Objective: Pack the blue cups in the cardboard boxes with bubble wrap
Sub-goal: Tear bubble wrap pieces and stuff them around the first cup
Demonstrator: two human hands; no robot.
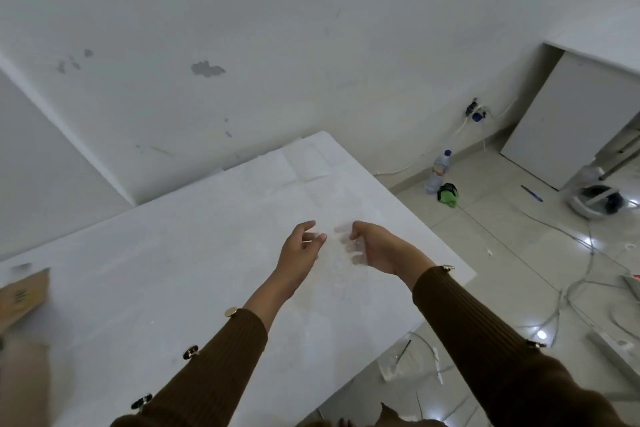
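Bubble wrap (341, 269), clear and faint, is best pulled flat over the white table (173, 270) before a cup is laid on it (no blue cup in view; cardboard box (24, 291) at the far left). Its edge is pinched by the left hand (300, 248) and the right hand (375, 250) is curled round it, partly seen through the film; forearms are stretched forward, wrists bent inward.

Bare surface (166, 270) wide open from 7 to 10 o'clock of the hands, bounded far at 9 o'clock by a cardboard box (24, 293). At 12 o'clock, wall (242, 45) closing off the far edge. Between left hand (299, 248) and right hand (375, 250), a bubble wrap (341, 267) sheet gripped by both. At 3 o'clock, surface edge and drop to the floor (502, 236).
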